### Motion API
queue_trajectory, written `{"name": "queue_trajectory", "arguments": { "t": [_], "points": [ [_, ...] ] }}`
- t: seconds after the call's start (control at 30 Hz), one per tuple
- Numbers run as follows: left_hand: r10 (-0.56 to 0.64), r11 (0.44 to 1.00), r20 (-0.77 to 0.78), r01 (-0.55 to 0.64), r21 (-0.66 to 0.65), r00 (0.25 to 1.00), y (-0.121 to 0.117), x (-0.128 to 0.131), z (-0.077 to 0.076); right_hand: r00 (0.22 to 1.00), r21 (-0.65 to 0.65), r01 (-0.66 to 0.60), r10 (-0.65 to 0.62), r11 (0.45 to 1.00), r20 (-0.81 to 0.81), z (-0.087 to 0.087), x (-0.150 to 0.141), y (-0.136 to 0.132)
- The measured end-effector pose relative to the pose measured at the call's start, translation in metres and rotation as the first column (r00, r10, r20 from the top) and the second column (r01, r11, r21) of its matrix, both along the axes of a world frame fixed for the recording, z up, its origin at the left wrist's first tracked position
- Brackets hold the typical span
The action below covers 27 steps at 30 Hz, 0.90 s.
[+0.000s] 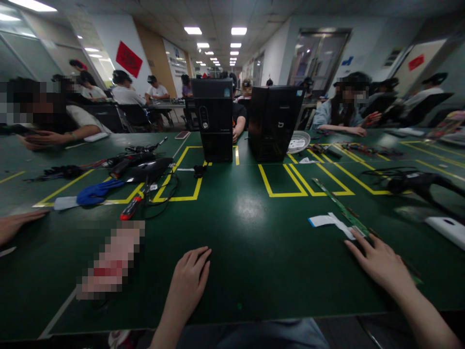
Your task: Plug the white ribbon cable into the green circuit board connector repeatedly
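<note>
My left hand (191, 274) rests palm down on the green table (254, 271), fingers stretched and nothing in them. On the right, my right hand (383, 261) lies over a long, narrow green circuit board (339, 206), its fingers apart and touching the board near a white flat ribbon cable (329, 220). The hand covers part of the board, whose near end shows beyond the wrist. The cable, with a blue tip, lies bent beside the board.
Two black computer towers (213, 126) (274, 126) stand ahead. Left lie a red-handled screwdriver (131, 208), a blue glove (98, 192), black cables and a pixelated object (112, 261). Another person's hand (20, 225) rests at the left edge. A white basket (300, 141) and black cables (410, 182) are on the right.
</note>
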<state>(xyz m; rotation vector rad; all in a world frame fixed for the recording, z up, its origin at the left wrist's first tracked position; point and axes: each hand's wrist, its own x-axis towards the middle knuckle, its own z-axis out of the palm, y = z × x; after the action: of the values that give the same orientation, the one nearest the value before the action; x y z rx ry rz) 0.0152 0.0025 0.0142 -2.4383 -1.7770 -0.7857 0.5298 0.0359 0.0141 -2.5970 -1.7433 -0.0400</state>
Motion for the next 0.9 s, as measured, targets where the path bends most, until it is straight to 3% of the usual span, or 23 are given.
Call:
{"name": "queue_trajectory", "arguments": {
  "t": [0.2,0.47,0.9],
  "points": [
    [-0.008,1.000,-0.001,0.008,-0.001,1.000,0.000,-0.001,-0.001,0.986,-0.023,0.156,-0.157,0.988,-0.057,0.009,0.028,0.019],
    [0.000,1.000,-0.004,0.000,0.005,1.000,0.000,0.000,0.000,0.970,-0.008,0.225,-0.225,0.974,-0.091,0.011,0.066,0.038],
    [0.001,1.000,0.004,-0.001,-0.011,1.000,0.001,-0.001,0.000,0.962,0.012,0.258,-0.255,0.966,-0.102,0.011,0.067,0.041]
  ]
}}
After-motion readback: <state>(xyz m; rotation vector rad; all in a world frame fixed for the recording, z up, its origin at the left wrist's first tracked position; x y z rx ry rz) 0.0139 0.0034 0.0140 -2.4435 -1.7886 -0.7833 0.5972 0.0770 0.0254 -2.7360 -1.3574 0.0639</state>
